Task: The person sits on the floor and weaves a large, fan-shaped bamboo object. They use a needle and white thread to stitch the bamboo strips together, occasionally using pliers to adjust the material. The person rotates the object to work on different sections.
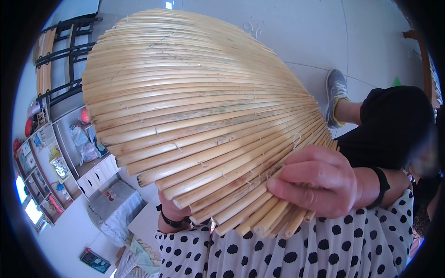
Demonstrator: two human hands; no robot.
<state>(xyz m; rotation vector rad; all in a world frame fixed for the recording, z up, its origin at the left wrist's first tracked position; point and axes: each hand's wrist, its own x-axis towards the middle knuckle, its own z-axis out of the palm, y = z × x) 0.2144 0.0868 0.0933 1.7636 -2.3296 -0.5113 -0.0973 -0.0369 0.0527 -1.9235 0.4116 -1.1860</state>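
A large mat of pale yellow reeds [208, 92], stitched side by side with thin thread, spreads out before me and bends down on its far side. My right hand [320, 180] is closed at the mat's near edge, with thumb and forefinger pinched together over the reeds. Whatever lies between those fingertips is too small to make out. Just beyond them a small loop of white thread [296, 139] stands up from the reeds. My left hand [172, 208] is beneath the mat's near left corner, a dark band at its wrist; the mat hides its fingers.
To the right are a leg in black trousers [394, 125] and a grey shoe [334, 92] on the tiled floor [315, 32]. At the left stand shelves [51, 171] with bags and small goods, black metal frames [69, 55] and a cloth-covered box [113, 204].
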